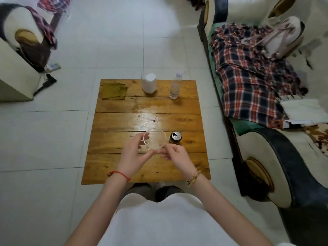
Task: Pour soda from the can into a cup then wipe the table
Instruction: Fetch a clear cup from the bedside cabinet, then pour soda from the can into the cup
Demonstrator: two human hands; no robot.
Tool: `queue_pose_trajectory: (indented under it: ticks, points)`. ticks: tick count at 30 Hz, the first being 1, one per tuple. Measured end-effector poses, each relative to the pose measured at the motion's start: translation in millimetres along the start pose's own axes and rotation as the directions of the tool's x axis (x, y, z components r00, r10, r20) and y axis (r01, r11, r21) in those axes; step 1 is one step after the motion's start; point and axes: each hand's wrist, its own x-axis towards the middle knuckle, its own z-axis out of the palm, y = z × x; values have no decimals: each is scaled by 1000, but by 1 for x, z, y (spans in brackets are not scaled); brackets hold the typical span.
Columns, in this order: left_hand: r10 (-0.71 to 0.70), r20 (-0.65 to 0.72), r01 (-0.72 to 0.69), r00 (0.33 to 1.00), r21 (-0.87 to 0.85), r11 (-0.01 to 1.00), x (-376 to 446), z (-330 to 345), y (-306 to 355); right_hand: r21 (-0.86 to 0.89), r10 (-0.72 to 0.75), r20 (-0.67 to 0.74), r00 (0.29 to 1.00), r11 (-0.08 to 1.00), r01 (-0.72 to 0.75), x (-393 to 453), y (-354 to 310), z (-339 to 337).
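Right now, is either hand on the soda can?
No. The can stands free on the table, while the left hand and right hand both hold the clear cup.

Olive-green cloth (pixel 113 91); honey-brown table (pixel 113 121); red-navy plaid blanket (pixel 248 82); white paper roll (pixel 149 83).

Bystanders on and around the worktop
A clear plastic water bottle (pixel 175 87) stands beside a white paper roll (pixel 149 83); a plaid blanket (pixel 248 73) drapes the sofa.

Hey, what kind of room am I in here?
Probably a home living room: a sofa draped with a plaid blanket, a low wooden table and a white tiled floor.
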Motion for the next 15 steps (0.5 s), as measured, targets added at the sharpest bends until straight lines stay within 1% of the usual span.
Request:
queue_pose_trajectory:
  ticks: [5,7,9,12,15]
  points:
    - [-61,-15,61,998,-6,998,6,9,-5,20,44,-24,999,999,-44,12,18,-6]
    - [-96,-24,96,995,-4,995,11,11,-11,56,99,-94,991,994,-94,20,30,-9]
    - [-139,-23,139,990,2,990,17,13,-19,77,173,-186,967,984,-161,29,45,-15]
    - [-187,-19,187,982,8,982,30,16,-33,-17,185,-302,935,980,-199,51,60,-30]
    - [-211,-16,211,977,26,977,43,24,-51,-78,185,-360,914,971,-227,82,69,-46]
